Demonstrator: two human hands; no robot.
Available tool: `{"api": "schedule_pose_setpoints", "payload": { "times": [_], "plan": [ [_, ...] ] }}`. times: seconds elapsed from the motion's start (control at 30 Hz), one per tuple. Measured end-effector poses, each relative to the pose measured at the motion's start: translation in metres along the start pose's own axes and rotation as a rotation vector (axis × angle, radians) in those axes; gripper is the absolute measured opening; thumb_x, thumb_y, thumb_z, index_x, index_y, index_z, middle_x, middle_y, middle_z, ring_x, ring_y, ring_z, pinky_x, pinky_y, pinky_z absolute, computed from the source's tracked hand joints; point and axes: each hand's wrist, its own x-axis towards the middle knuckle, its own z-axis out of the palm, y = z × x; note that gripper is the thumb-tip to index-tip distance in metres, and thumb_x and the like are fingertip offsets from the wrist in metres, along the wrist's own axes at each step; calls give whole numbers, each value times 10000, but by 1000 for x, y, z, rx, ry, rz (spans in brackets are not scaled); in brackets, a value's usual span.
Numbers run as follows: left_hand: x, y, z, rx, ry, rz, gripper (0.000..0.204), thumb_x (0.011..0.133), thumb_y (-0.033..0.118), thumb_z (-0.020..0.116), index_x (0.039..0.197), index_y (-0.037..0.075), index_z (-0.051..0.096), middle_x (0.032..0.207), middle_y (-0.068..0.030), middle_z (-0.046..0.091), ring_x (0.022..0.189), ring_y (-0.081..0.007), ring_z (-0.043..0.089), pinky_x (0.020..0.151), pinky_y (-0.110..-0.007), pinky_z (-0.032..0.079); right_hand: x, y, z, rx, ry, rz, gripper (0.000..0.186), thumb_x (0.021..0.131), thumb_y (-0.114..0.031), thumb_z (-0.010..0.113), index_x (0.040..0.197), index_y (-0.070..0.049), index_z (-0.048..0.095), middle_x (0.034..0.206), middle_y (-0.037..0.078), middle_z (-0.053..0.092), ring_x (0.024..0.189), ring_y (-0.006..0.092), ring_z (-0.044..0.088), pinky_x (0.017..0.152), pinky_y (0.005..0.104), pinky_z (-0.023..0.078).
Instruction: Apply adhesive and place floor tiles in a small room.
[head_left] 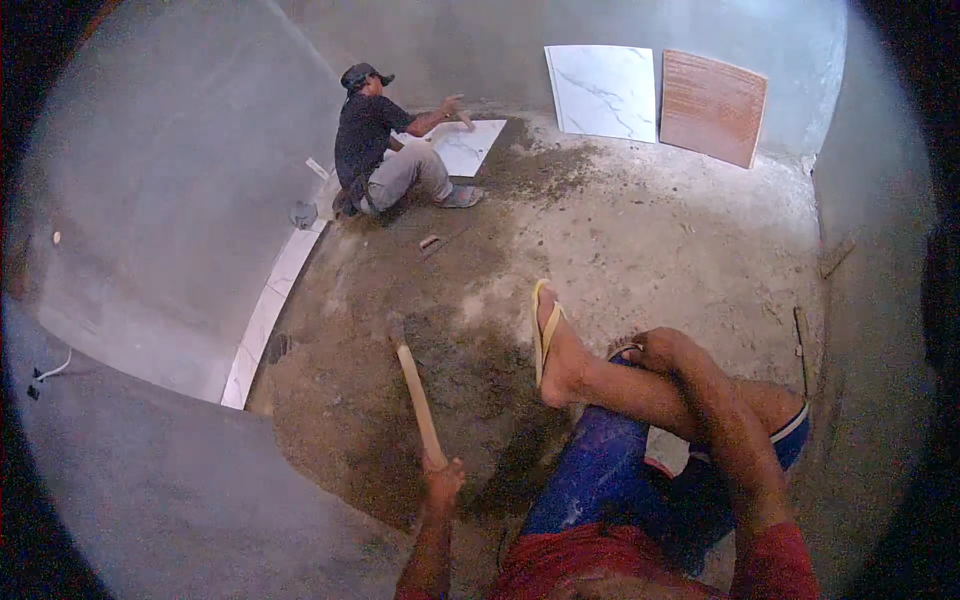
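My left hand is closed around the lower end of a long pale wooden handle. The handle slants up and away over damp, dark mortar. At its far end is a small dark head, too unclear to name. My right hand rests by my knee, its arm lying across my bent leg; its fingers are partly hidden, so their grip is unclear. That leg ends in a foot with a yellow flip-flop. Blue shorts cover my lap.
A co-worker squats far left, one hand over a white marbled tile. Another white tile and a brown-backed tile lean against the far wall. A tile strip edges the left wall. A small trowel-like tool lies on the floor.
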Motion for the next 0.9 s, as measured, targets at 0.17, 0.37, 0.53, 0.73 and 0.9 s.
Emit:
{"api": "schedule_pose_setpoints", "payload": {
  "times": [0.17, 0.37, 0.53, 0.73, 0.9],
  "plan": [
    [7, 1, -73, 716, 167, 428, 817, 777, 287, 742, 1427, 132, 271, 1157, -177, 510, 788, -254, 586, 588, -384, 514, 7, -16, -2, -24, -22, -80, 421, 898, -445, 535, 1209, -169, 605, 1136, 168, 631, 1054, 363, 592, 920, 453, 455],
    [-32, -10, 35, 1747, 223, 1184, 796, 786, 249, 720, 1433, 88, 285, 1213, -179, 522, 919, -310, 609, 790, -433, 510, 6, 4, 2, -50, 17, -30, 447, 886, -445, 545, 1204, -136, 601, 1112, 175, 639, 1030, 363, 603, 897, 455, 469],
    [-67, 26, 39, 1822, 359, 1035, 753, 816, 261, 674, 1426, 52, 286, 1288, -211, 488, 1146, -343, 513, 968, -448, 415, 1, -13, -8, -71, 29, -100, 505, 879, -454, 551, 1198, -65, 593, 1085, 206, 642, 1017, 374, 608, 890, 462, 468],
    [-87, 21, 157, 2159, 504, 595, 777, 818, 187, 674, 1452, 94, 234, 1201, -205, 533, 997, -335, 581, 848, -452, 492, -10, 3, -10, -21, 20, 26, 486, 878, -433, 558, 1195, -66, 595, 1099, 198, 640, 1035, 374, 599, 904, 453, 462],
    [-61, 62, 138, 1713, 382, 494, 658, 839, 155, 658, 1385, 89, 297, 873, -118, 587, 629, -232, 589, 566, -391, 527, -4, -1, -3, -87, 111, -102, 469, 870, -416, 574, 1177, -63, 606, 1085, 199, 644, 1019, 374, 606, 893, 455, 471]
  ]
}}
